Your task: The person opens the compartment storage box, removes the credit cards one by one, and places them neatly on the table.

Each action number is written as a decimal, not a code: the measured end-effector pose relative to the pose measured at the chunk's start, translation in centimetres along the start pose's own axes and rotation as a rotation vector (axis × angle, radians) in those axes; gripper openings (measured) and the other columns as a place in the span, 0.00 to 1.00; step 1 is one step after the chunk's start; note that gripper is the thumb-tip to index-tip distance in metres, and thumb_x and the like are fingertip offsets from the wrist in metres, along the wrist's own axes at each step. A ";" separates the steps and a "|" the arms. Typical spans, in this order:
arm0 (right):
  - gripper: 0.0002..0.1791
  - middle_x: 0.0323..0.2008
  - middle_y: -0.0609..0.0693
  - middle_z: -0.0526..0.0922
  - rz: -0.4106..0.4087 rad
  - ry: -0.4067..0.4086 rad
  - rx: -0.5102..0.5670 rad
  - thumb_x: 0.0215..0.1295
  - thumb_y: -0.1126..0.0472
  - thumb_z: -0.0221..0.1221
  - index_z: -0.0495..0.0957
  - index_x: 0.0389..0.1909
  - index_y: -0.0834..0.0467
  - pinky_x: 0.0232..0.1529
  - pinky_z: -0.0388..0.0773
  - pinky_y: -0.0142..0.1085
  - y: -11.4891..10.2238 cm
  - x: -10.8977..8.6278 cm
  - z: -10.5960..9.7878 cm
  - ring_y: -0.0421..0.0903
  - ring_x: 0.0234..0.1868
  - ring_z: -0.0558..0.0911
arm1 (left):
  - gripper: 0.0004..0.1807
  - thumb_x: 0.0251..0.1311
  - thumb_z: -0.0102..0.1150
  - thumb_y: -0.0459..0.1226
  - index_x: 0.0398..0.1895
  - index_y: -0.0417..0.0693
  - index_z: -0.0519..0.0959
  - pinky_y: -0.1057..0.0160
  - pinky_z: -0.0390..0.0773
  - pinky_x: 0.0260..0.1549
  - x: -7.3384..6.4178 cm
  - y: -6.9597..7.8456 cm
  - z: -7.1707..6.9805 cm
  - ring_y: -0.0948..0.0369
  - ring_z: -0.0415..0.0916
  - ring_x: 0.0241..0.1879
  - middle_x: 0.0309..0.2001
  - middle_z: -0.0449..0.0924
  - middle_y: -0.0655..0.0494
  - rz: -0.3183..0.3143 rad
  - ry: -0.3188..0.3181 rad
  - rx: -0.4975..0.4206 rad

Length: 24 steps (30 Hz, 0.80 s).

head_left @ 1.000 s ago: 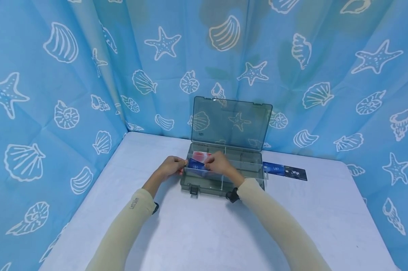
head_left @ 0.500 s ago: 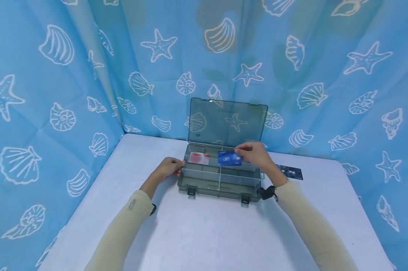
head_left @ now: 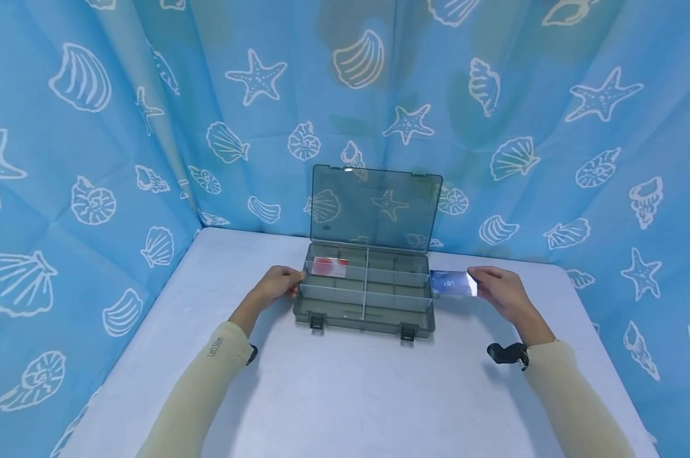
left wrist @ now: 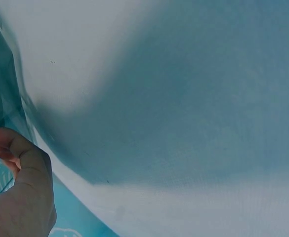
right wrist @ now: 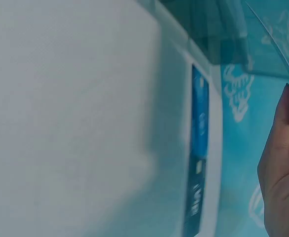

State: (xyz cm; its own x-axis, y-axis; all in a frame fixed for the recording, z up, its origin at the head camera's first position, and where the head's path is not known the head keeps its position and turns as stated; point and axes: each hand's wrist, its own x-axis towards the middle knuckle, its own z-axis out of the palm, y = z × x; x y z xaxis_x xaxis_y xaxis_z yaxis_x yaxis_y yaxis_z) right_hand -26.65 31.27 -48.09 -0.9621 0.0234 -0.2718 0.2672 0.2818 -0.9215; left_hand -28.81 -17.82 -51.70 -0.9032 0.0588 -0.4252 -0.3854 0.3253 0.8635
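Note:
A smoky clear plastic organizer box (head_left: pixel 399 326) stands on the table with its lid (head_left: pixel 376 207) raised. My left hand (head_left: pixel 277 282) grips its left wall; in the left wrist view that hand (left wrist: pixel 23 182) has curled fingers at the view's edge. To the right of the box, my right hand (head_left: pixel 501 294) pinches a blue VIP card (head_left: pixel 450 284) by one end, its lettering upside down, glare at its right end. A red and white card (head_left: pixel 330 268) leans in a left compartment. In the right wrist view, another blue card (right wrist: pixel 200 113) and a black Vip card (right wrist: pixel 194 195) lie end to end on the table.
Dividers (head_left: pixel 365 283) split the box into several compartments. Two latches (head_left: pixel 407 332) hang at its front. A white-covered table (head_left: pixel 356 394) lies beneath, with a blue shell-print curtain (head_left: pixel 265 140) close behind the lid.
My right hand has lifted the blue card out of the left compartment and carried it right, past the box's right wall. The left hand stays at the left wall.

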 end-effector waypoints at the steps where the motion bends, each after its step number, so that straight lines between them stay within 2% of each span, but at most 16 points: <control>1: 0.38 0.63 0.64 0.66 0.004 -0.001 0.027 0.69 0.43 0.55 0.62 0.69 0.66 0.51 0.77 0.33 0.4 -0.1 -0.3 0.48 0.52 0.75 | 0.21 0.71 0.54 0.46 0.55 0.37 0.73 0.62 0.77 0.36 0.0 0.0 -0.1 0.58 0.74 0.33 0.37 0.75 0.48 0.003 -0.002 -0.005; 5: 0.39 0.58 0.59 0.69 0.059 0.030 0.086 0.69 0.43 0.57 0.62 0.69 0.67 0.47 0.79 0.30 1.8 0.1 -1.3 0.38 0.44 0.77 | 0.21 0.70 0.54 0.46 0.54 0.37 0.73 0.62 0.77 0.36 0.1 -0.1 -0.1 0.58 0.75 0.33 0.37 0.75 0.48 -0.002 0.000 -0.013; 8: 0.39 0.54 0.55 0.71 0.115 0.060 0.094 0.67 0.43 0.58 0.62 0.69 0.65 0.43 0.79 0.28 2.7 0.5 -1.7 0.36 0.40 0.78 | 0.21 0.70 0.54 0.46 0.54 0.38 0.73 0.63 0.77 0.36 0.0 -0.1 -0.1 0.58 0.75 0.34 0.38 0.75 0.48 -0.011 0.002 -0.010; 13: 0.39 0.51 0.54 0.74 0.163 0.059 0.075 0.68 0.44 0.58 0.62 0.69 0.65 0.42 0.80 0.29 3.5 1.1 -1.0 0.37 0.39 0.79 | 0.20 0.71 0.53 0.44 0.54 0.36 0.74 0.62 0.77 0.35 -0.4 0.2 -0.1 0.59 0.74 0.32 0.36 0.75 0.48 -0.003 -0.002 -0.019; 19: 0.38 0.49 0.52 0.76 0.177 0.051 0.055 0.67 0.43 0.59 0.65 0.68 0.64 0.40 0.80 0.29 3.9 1.6 0.2 0.39 0.39 0.78 | 0.20 0.71 0.53 0.43 0.54 0.35 0.74 0.62 0.78 0.36 -0.6 0.5 0.0 0.59 0.74 0.32 0.36 0.75 0.48 0.001 -0.004 -0.024; 24: 0.39 0.52 0.55 0.76 0.195 0.045 0.050 0.66 0.41 0.59 0.64 0.69 0.64 0.41 0.80 0.30 4.1 2.0 0.7 0.39 0.41 0.78 | 0.20 0.71 0.53 0.43 0.54 0.36 0.74 0.63 0.78 0.35 -0.6 0.5 0.1 0.59 0.74 0.33 0.37 0.75 0.48 0.005 -0.002 -0.020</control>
State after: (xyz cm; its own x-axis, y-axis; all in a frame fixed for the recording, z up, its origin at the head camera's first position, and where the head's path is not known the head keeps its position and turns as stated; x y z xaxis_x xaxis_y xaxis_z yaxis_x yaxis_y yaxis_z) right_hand -27.45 31.82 -52.58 -0.8929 0.1164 -0.4350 0.4502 0.2201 -0.8654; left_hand -28.44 -17.63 -51.07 -0.9048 0.0623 -0.4212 -0.3844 0.3062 0.8709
